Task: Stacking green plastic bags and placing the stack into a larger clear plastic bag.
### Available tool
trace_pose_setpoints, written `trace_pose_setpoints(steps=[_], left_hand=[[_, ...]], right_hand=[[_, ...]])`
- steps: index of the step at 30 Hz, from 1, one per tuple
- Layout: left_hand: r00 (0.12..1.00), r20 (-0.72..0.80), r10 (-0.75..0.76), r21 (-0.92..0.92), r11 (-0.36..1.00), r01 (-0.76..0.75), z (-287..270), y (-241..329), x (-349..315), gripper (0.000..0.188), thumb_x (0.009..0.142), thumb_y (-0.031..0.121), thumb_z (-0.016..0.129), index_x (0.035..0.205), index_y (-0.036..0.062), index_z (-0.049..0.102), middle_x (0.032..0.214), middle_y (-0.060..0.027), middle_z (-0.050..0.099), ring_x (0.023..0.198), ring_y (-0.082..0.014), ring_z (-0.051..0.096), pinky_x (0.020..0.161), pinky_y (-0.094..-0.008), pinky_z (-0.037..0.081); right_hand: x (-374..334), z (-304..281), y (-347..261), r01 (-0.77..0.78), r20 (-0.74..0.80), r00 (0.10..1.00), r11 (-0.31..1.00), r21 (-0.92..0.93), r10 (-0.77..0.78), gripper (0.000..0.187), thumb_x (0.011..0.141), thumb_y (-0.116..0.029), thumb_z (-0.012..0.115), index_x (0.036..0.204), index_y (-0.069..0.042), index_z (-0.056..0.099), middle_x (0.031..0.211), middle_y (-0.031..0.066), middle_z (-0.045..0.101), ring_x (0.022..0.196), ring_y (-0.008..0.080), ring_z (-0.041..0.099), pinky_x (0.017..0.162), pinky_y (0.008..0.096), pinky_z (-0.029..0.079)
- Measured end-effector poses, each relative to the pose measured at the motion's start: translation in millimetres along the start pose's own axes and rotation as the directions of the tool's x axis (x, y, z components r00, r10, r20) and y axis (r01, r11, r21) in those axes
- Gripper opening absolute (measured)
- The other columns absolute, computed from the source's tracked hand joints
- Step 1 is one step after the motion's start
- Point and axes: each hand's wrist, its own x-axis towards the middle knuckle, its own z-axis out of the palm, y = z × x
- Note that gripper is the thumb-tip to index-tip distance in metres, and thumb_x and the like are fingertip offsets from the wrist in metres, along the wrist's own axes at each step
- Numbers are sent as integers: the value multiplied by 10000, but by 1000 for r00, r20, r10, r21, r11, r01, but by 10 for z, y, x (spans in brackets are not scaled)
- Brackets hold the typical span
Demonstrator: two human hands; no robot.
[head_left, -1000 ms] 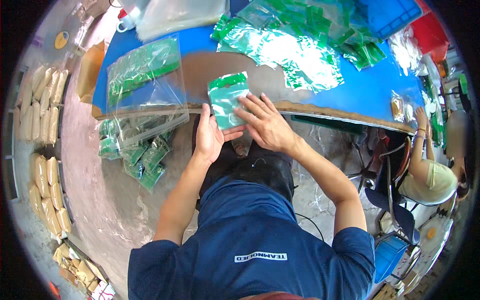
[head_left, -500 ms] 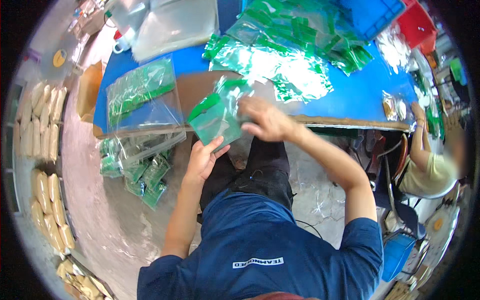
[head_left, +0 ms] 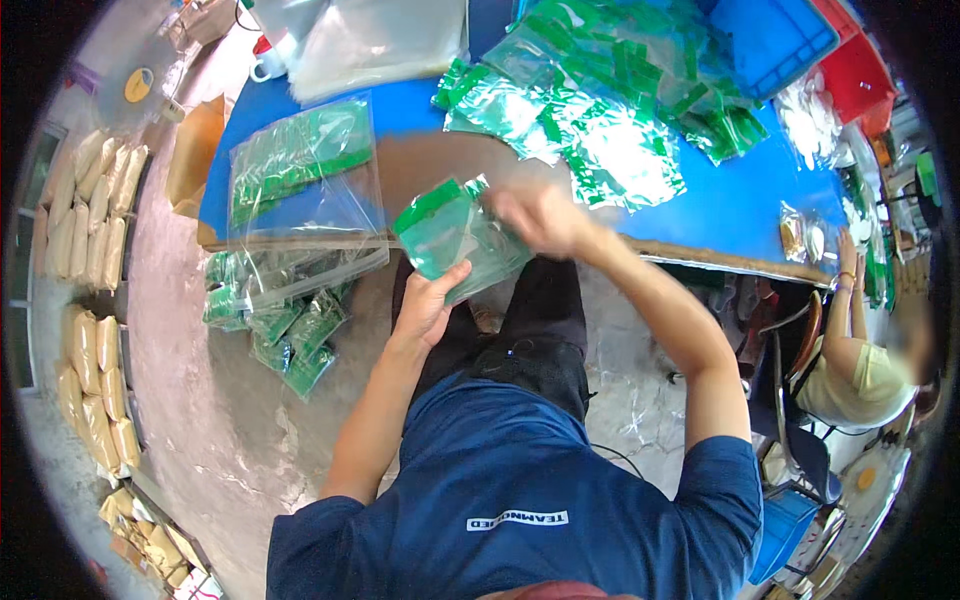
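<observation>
My left hand [head_left: 428,308] pinches the lower edge of a few clear plastic bags [head_left: 432,240] with green top bands, thumb on top. They overlap, slightly fanned, above my lap near the table's front edge. At their upper right is my right hand [head_left: 548,218], curled and smeared by motion; whether it grips a bag is unclear. To the left, a large clear bag [head_left: 315,212] holds a row of green-banded packets [head_left: 300,160] and hangs partly over the table edge. Ahead on the right spreads a loose heap of green-banded bags [head_left: 620,150].
The blue table [head_left: 730,205] has a worn front edge. On it are a stack of clear sheets [head_left: 375,50], a white mug [head_left: 268,62], a blue crate [head_left: 775,45] and a red bin [head_left: 860,70]. Filled green packets [head_left: 300,340] hang or lie below. A co-worker [head_left: 860,370] sits right.
The bags in my left hand have shifted and fan out more toward the right. My right hand has moved slightly to the right along them. The whole view has shifted a little.
</observation>
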Motion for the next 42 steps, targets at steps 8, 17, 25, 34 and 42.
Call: trace_pose_setpoints(steps=[8,17,25,34,42], left_hand=[[992,-125,19,-285,957,-54,-126,-18,-50,476,886,29,707,1330,31,537,1288,-106,623,1197,-244,599,1047,-404,481],[997,-41,68,-292,953,-77,-194,-12,-74,458,902,20,687,1333,48,535,1275,-81,623,1161,-219,624,1001,-396,507],[994,-27,107,-136,985,-110,-192,2,-156,502,871,27,728,1333,34,533,1277,-88,616,1177,-209,604,1007,-380,489],[992,-54,116,-360,924,-128,-400,-27,-207,541,869,40,720,1363,17,501,1317,-90,600,1236,-248,576,1084,-406,446],[999,47,28,-171,985,-19,-263,8,-77,504,864,62,743,1321,9,537,1269,-87,615,1185,-208,584,1028,-373,454]], right_hand=[[294,460,354,147,-46,982,888,-435,-185,452,930,-295,610,1297,-35,572,1303,191,548,1276,429,475,1115,562,337],[798,148,564,-76,-92,995,870,-487,35,572,985,-410,525,1397,-13,496,1520,215,411,1441,423,320,1168,565,263],[340,192,-188,158,59,985,985,74,-163,455,934,-274,633,1296,-7,567,1398,221,533,1326,400,481,1107,457,396],[824,187,852,-173,-157,982,820,-545,102,718,948,-592,533,1448,-80,472,1527,237,385,1417,444,334,1166,604,228],[371,-17,-194,-221,294,947,923,316,127,422,1015,-367,498,1097,20,646,1227,227,634,1223,395,572,1012,445,471]])
